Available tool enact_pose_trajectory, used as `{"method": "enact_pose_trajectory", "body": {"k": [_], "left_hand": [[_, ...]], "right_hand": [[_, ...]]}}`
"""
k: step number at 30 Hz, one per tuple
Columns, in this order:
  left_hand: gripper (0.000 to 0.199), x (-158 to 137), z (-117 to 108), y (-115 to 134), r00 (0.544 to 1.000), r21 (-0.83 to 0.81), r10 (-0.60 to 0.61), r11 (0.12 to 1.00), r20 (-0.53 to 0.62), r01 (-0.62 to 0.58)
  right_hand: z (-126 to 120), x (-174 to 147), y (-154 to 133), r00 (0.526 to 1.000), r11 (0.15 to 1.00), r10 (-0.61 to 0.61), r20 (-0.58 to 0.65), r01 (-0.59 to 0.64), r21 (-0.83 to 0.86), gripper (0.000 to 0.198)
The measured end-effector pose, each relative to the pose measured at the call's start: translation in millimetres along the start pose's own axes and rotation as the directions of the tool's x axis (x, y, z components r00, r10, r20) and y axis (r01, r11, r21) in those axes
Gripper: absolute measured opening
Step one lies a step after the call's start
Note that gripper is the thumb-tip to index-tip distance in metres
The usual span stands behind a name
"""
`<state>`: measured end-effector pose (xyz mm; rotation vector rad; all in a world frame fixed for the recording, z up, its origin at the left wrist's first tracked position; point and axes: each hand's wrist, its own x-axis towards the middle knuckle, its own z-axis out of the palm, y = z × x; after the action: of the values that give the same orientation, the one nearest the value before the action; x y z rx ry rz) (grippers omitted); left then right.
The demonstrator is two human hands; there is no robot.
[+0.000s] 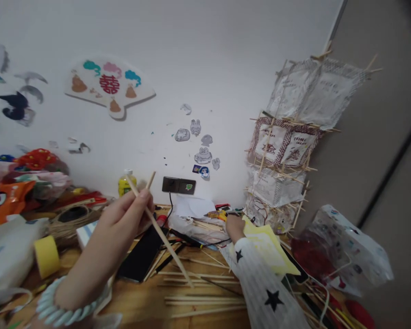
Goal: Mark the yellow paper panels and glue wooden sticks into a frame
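Observation:
My left hand (132, 214) is raised over the left side of the desk, its fingers pinched on two thin wooden sticks (169, 246) that cross each other. The longer one slants down to the right, and a short end of the other pokes up above the fingers. Farther back, my right hand (235, 227) is closed around a yellow-orange tool (219, 215) that looks like a glue gun, its tip pointing left. The hand hides most of the tool's handle. Several loose wooden sticks (205, 300) lie on the desk between my arms.
A tall lantern tower (287, 141) of sticks and printed panels stands at the right by the wall. Yellow paper (269, 246) lies beside my right forearm. A black phone (142, 256), yellow tape roll (47, 257), twine (71, 224) and plastic bag (345, 246) crowd the desk.

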<state>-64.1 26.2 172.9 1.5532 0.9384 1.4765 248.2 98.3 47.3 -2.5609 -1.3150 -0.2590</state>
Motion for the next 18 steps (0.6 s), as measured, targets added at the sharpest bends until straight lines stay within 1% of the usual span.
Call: {"method": "enact_pose_trajectory", "body": {"k": [3, 6, 9, 11, 13, 15, 18], "left_hand": [[0.037, 0.5, 1.1, -2.4, 0.999, -0.018, 0.006, 1.0, 0.037, -0.006], [0.039, 2.2, 2.2, -5.8, 0.998, -0.023, 0.019, 1.0, 0.057, -0.018], [0.042, 3.7, 3.2, -8.1, 0.997, 0.01, 0.036, 0.999, 0.062, -0.037], [0.042, 4.2, 3.5, -8.1, 0.997, 0.016, 0.041, 0.999, 0.062, -0.042], [0.042, 4.1, 3.5, -7.1, 0.997, 0.013, 0.043, 0.999, 0.061, -0.044], [0.041, 3.8, 3.5, -5.9, 0.997, 0.011, 0.041, 0.999, 0.063, -0.042], [0.041, 3.3, 4.2, -6.3, 0.996, 0.019, 0.042, 0.999, 0.073, -0.043]], "right_hand": [[7.8, 1.0, 4.8, 1.0, 0.999, 0.008, 0.014, -0.009, 0.034, 0.031], [6.8, 4.9, 6.7, 1.0, 0.995, 0.007, -0.014, -0.005, 0.101, 0.031], [-2.7, 11.0, 4.0, 0.996, 0.977, -0.008, -0.091, 0.027, 0.212, 0.026], [-11.6, 13.6, 0.4, 0.985, 0.95, -0.016, -0.169, 0.068, 0.306, 0.022], [-20.9, 14.4, -3.8, 0.967, 0.905, -0.006, -0.257, 0.114, 0.409, 0.024], [-29.4, 14.0, -8.6, 0.945, 0.841, 0.023, -0.327, 0.159, 0.516, 0.029], [-40.2, 12.5, -18.0, 0.925, 0.695, 0.051, -0.377, 0.238, 0.678, 0.032]]}}
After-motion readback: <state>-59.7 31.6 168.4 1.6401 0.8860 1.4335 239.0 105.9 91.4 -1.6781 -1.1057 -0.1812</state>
